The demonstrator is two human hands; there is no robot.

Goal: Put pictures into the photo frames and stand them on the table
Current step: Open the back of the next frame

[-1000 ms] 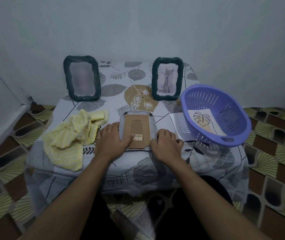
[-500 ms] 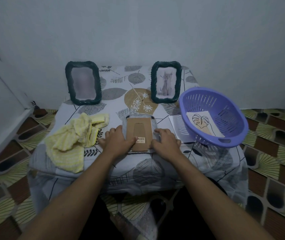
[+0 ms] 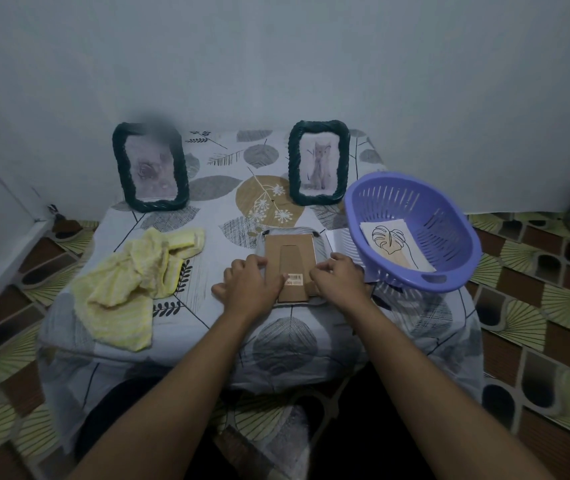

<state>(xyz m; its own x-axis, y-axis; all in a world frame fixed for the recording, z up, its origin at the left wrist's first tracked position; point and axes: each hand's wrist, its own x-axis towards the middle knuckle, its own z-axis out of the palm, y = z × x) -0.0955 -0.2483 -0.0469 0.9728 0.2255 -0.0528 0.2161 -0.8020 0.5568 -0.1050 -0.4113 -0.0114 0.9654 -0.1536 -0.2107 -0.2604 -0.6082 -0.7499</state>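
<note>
A photo frame [image 3: 290, 258] lies face down near the table's front edge, its brown cardboard back and folded stand facing up. My left hand [image 3: 247, 285] rests on its left side, fingers on the backing. My right hand [image 3: 340, 277] presses its lower right corner with curled fingers. Two dark green frames stand upright at the back: one at the left [image 3: 150, 166] with a blurred picture, one at the right [image 3: 318, 162] with a cat picture. A leaf drawing [image 3: 394, 245] lies inside the purple basket [image 3: 449, 237].
A crumpled yellow cloth [image 3: 134, 282] lies at the table's left. A white sheet [image 3: 340, 239] sticks out from under the basket. The leaf-patterned tablecloth [image 3: 214, 188] covers a small table set against the wall; tiled floor on both sides.
Both hands have shifted slightly on the face-down frame, fingers working along its lower edges. The view has tilted so the table sits lower and further off.
</note>
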